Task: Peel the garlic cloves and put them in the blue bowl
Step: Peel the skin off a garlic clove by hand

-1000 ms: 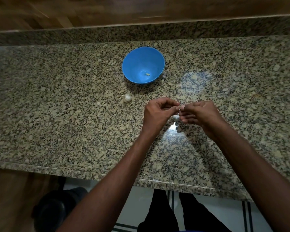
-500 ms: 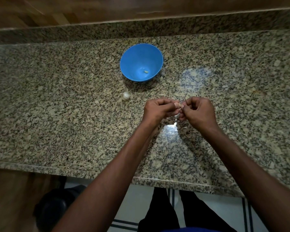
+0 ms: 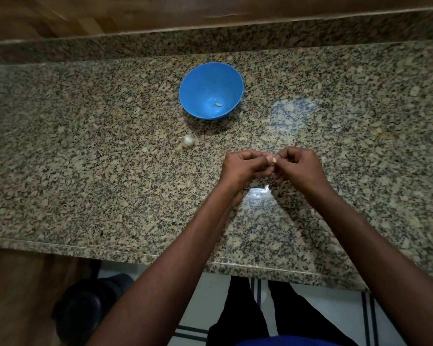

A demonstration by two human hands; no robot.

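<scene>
Above the granite counter (image 3: 110,183), my left hand (image 3: 243,168) and my right hand (image 3: 298,168) meet fingertip to fingertip and pinch a small garlic clove (image 3: 271,159) between them; only a pale, pinkish bit of it shows. The blue bowl (image 3: 193,96) stands farther back, slightly left of the hands, with one peeled clove (image 3: 218,104) lying in its bottom. A whitish garlic piece (image 3: 188,141) lies on the counter between the bowl and my left hand.
The counter's front edge (image 3: 135,253) runs below my forearms, and a raised granite ledge (image 3: 210,41) with wood behind it bounds the back. A dark round object (image 3: 85,308) sits on the floor at lower left.
Both hands have stayed together on the clove; the right hand's fingers have curled in more tightly. The view has shifted slightly.
</scene>
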